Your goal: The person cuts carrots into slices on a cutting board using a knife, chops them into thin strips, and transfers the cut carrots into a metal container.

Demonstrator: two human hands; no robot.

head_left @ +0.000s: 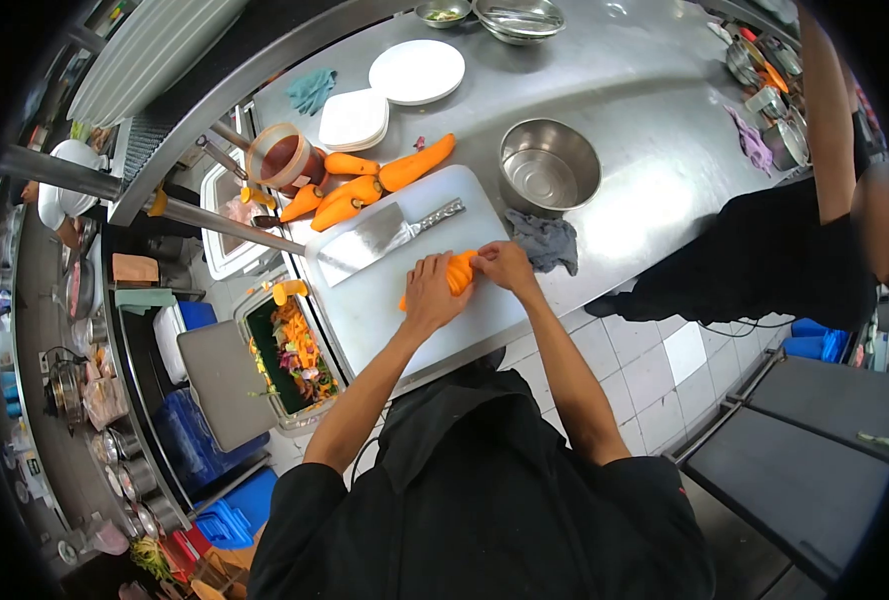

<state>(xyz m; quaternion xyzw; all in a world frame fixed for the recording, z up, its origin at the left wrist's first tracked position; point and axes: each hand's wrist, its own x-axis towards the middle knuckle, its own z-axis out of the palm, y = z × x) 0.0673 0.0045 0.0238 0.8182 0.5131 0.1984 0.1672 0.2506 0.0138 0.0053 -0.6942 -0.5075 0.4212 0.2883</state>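
On the white cutting board lies an orange carrot, apparently cut into slices held close together. My left hand rests over it with the fingers curled round its side. At the carrot's far right end, my right hand pinches with thumb and fingers. Behind my hands a cleaver lies flat on the board, its patterned handle pointing right. Several whole peeled carrots sit along the board's back edge.
A steel pot and a grey cloth are right of the board. White plates and a tub of red liquid stand behind. An open bin of peelings is left. Another person stands at right.
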